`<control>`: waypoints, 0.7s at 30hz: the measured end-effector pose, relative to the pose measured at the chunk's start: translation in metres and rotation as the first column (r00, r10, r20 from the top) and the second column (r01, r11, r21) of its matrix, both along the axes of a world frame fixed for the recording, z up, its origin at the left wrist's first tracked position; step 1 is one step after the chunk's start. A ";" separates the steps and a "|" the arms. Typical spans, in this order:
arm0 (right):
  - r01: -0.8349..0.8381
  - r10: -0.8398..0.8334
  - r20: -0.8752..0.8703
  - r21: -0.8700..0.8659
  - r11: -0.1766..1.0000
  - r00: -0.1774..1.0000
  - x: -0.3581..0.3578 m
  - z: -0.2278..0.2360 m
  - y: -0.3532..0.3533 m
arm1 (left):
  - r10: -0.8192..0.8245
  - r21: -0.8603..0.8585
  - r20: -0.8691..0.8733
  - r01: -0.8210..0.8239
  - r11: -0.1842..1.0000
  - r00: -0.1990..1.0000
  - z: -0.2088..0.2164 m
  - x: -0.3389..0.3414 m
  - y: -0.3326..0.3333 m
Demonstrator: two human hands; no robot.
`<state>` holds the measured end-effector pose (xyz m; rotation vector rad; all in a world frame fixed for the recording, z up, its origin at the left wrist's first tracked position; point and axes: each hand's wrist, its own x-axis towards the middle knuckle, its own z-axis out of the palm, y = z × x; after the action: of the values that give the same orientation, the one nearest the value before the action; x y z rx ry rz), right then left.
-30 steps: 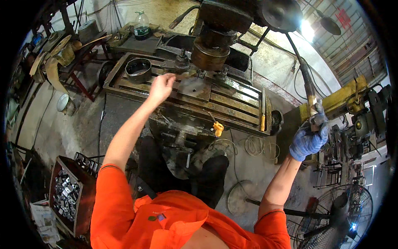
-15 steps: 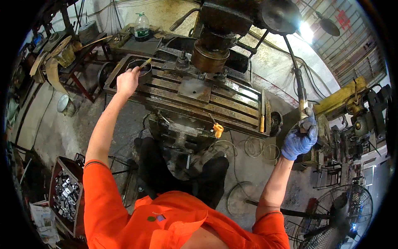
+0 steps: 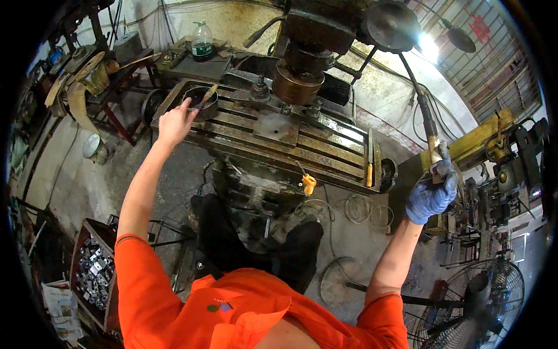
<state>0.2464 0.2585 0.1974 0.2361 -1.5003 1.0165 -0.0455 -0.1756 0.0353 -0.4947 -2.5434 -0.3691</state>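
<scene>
Two hands are spread far apart across a big milling machine. The bare left hand [image 3: 174, 122] reaches out to the left end of the slotted machine table [image 3: 325, 148], its fingers loosely curled right at the rim of a round dark bowl [image 3: 200, 100] that has a stick-like brush handle [image 3: 207, 96] poking out of it; whether the fingers actually grip the rim or the handle cannot be told. The right hand [image 3: 431, 195], in a blue glove, is closed around the lower end of a long lever [image 3: 423, 116] that slants up toward the machine head [image 3: 308, 41]. A flat grey metal plate [image 3: 276, 126] lies on the table under the spindle, well apart from both hands. A crate of small metal parts [image 3: 93, 273] sits on the floor at lower left.
</scene>
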 end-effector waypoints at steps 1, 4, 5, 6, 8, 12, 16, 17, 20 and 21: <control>-0.034 0.036 0.022 -0.055 0.998 0.999 0.004 0.001 0.002 | 0.016 0.015 0.023 -0.016 1.000 1.000 0.007 0.005 -0.007; -0.019 0.019 0.011 -0.057 0.998 1.000 0.002 0.006 -0.003 | 0.069 0.054 0.057 -0.072 0.996 0.996 0.024 0.022 -0.034; 0.059 -0.059 -0.005 -0.006 0.998 0.998 -0.001 0.012 -0.010 | 0.096 0.074 0.081 -0.102 0.992 0.992 0.029 0.028 -0.045; 0.133 -0.132 -0.022 0.045 0.990 0.991 -0.003 0.018 -0.018 | 0.126 0.094 0.106 -0.137 0.986 0.986 0.034 0.037 -0.058; 0.139 -0.139 0.054 -0.003 0.990 0.989 0.003 0.020 -0.014 | 0.164 0.136 0.115 -0.179 0.974 0.980 0.033 0.042 -0.085; -0.020 0.020 0.023 -0.003 1.000 1.000 0.003 0.030 -0.003 | 0.240 0.153 0.050 -0.245 0.957 0.969 0.014 0.055 -0.161; 0.220 -0.220 0.051 0.013 0.975 0.974 0.003 0.036 0.003 | 0.420 0.125 0.172 -0.442 0.888 0.891 0.011 0.075 -0.214; 0.103 -0.103 -0.009 -0.001 0.995 0.995 0.001 0.043 0.005 | 0.431 0.136 0.160 -0.452 0.882 0.888 0.006 0.073 -0.222; -0.053 0.057 -0.083 0.054 0.997 0.995 -0.005 0.060 0.012 | 0.470 0.163 0.174 -0.496 0.853 0.865 -0.005 0.075 -0.241; -0.064 0.072 -0.088 0.088 0.994 0.994 -0.005 0.066 0.015 | 0.466 0.172 0.212 -0.502 0.848 0.859 -0.005 0.075 -0.242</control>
<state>0.2412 0.2732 0.2634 0.3916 -1.4623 0.9835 0.0290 -0.4176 0.0303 0.2811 -2.6207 -0.5077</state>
